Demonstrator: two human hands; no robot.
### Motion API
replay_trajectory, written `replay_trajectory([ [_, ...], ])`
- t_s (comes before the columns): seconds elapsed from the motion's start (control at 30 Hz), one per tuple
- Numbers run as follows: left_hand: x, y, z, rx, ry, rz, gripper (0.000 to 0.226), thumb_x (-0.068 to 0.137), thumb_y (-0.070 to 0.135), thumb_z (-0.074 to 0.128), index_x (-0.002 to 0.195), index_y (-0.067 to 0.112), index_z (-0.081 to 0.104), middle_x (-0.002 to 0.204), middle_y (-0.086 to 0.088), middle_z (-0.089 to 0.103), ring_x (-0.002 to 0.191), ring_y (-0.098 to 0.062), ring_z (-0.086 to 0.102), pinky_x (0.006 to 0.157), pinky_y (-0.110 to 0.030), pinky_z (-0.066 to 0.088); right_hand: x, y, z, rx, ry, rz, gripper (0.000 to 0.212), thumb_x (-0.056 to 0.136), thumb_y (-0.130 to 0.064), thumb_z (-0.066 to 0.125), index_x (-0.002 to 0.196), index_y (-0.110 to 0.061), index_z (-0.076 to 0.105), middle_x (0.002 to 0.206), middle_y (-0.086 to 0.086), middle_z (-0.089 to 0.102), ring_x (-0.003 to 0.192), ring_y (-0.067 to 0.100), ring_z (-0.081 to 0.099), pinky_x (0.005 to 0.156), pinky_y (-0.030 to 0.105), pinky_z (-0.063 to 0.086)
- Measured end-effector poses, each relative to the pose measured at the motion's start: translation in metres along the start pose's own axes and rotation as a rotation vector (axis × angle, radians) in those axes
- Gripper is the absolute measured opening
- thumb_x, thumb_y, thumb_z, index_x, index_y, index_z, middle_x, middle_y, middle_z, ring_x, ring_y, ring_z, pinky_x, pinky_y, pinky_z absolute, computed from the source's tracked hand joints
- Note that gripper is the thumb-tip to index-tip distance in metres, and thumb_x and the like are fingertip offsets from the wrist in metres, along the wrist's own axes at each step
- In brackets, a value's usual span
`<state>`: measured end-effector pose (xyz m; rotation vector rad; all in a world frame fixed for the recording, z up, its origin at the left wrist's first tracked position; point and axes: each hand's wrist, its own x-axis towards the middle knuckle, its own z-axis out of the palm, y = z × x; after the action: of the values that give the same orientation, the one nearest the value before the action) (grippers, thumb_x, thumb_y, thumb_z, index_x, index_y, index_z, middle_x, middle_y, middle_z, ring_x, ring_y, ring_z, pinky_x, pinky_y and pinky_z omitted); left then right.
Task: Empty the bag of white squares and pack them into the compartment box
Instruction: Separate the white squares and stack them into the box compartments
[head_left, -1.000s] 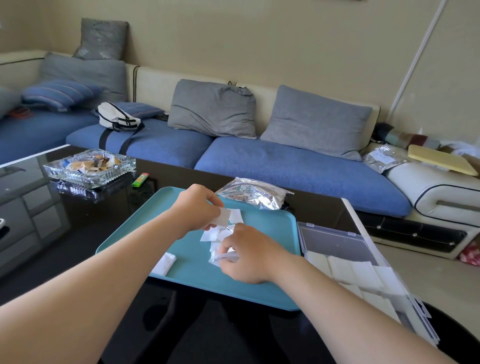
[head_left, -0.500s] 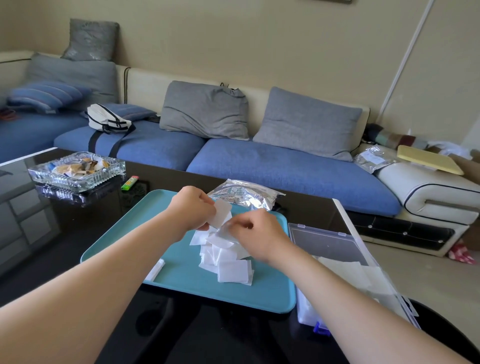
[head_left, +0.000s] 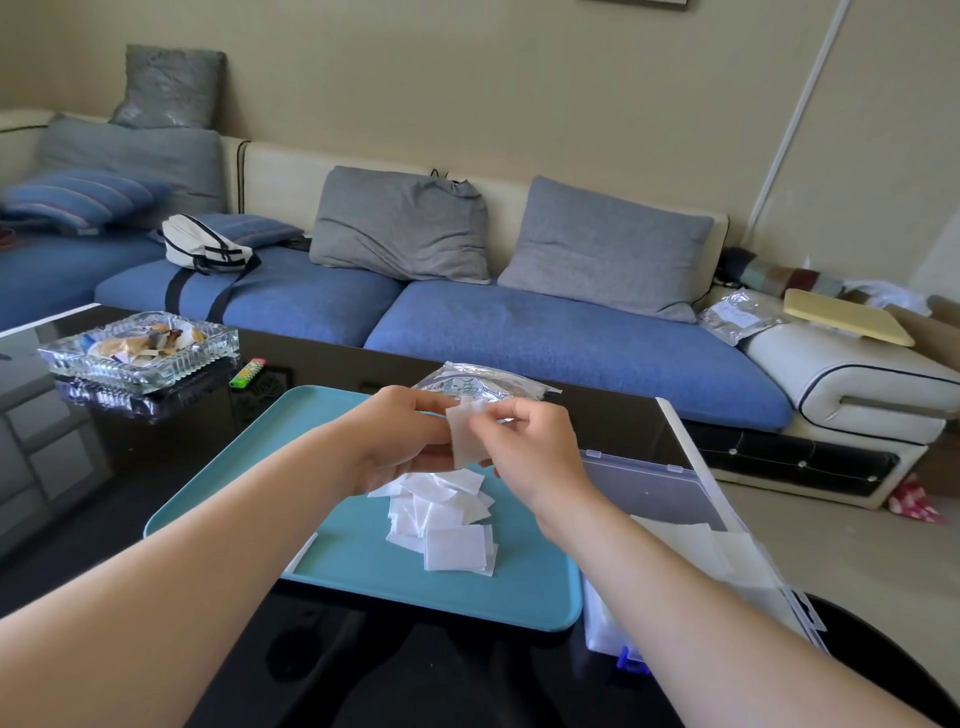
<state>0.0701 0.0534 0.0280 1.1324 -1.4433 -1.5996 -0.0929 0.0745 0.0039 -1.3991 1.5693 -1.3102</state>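
Note:
A loose pile of white squares (head_left: 447, 519) lies on the teal tray (head_left: 363, 582). Above the pile, my left hand (head_left: 400, 436) and my right hand (head_left: 535, 447) both pinch a small stack of white squares (head_left: 465, 436) held upright between them. The silver foil bag (head_left: 483, 382) lies flat at the tray's far edge, just behind my hands. The clear compartment box (head_left: 691, 525) stands open to the right of the tray, with white squares in several compartments; my right forearm hides part of it.
A glass ashtray (head_left: 140, 348) and a green lighter (head_left: 247, 373) sit on the black glossy table at the left. A blue sofa (head_left: 519, 332) with grey cushions runs behind the table. Another foil bag (head_left: 737, 322) lies on the sofa's right arm.
My right hand rose from the pile and met my left hand. Both hands lifted a stack of squares higher above the tray. The pile lies uncovered.

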Motion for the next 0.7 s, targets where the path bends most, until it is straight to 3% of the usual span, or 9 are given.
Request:
replay_trajectory([
  [0.07,-0.0014,0.0006,-0.0001,-0.016,-0.014,0.003,0.019,0.099,0.002,0.069,0.117,0.000,0.074,0.110,-0.017,0.078,0.101,-0.030,0.077,0.088,-0.032,0.063,-0.0007,-0.0008,-0.0001,-0.011,-0.004,-0.017,0.016,0.087,-0.042,0.080,0.089,-0.026,0.079,0.076,-0.003,0.078,0.071,0.016,0.076,0.062,0.025,0.056],
  [0.2,0.0006,0.0005,-0.0019,-0.009,-0.003,-0.025,0.022,0.099,0.000,0.066,0.119,0.000,0.073,0.113,-0.020,0.077,0.106,-0.030,0.076,0.093,-0.035,0.062,-0.0023,-0.0016,-0.0015,-0.048,0.073,-0.061,0.007,0.091,-0.031,0.076,0.086,-0.026,0.075,0.073,-0.003,0.078,0.067,0.015,0.075,0.061,0.025,0.052],
  [0.4,-0.0019,0.0029,-0.0007,-0.026,-0.030,-0.038,0.019,0.100,-0.002,0.063,0.116,0.000,0.073,0.109,-0.019,0.078,0.106,-0.027,0.076,0.094,-0.035,0.061,0.0007,0.0019,0.0028,-0.110,0.173,-0.056,0.006,0.088,-0.035,0.070,0.087,-0.029,0.070,0.081,-0.007,0.076,0.077,0.015,0.075,0.077,0.042,0.063],
  [0.57,0.0007,0.0010,-0.0010,-0.067,-0.002,-0.037,0.021,0.101,-0.005,0.058,0.117,-0.005,0.071,0.114,-0.022,0.076,0.106,-0.029,0.076,0.088,-0.033,0.063,-0.0036,-0.0016,0.0026,-0.103,0.205,-0.061,0.002,0.091,-0.029,0.069,0.089,-0.028,0.068,0.089,-0.014,0.070,0.083,0.005,0.066,0.074,0.030,0.056],
  [0.7,0.0005,0.0011,0.0031,-0.104,0.025,-0.040,0.018,0.102,-0.007,0.053,0.104,-0.003,0.070,0.105,-0.021,0.077,0.096,-0.027,0.078,0.082,-0.032,0.065,-0.0054,-0.0046,0.0033,0.034,0.214,0.006,0.002,0.095,-0.027,0.067,0.094,-0.025,0.067,0.093,-0.009,0.070,0.083,0.005,0.065,0.065,0.022,0.046],
])
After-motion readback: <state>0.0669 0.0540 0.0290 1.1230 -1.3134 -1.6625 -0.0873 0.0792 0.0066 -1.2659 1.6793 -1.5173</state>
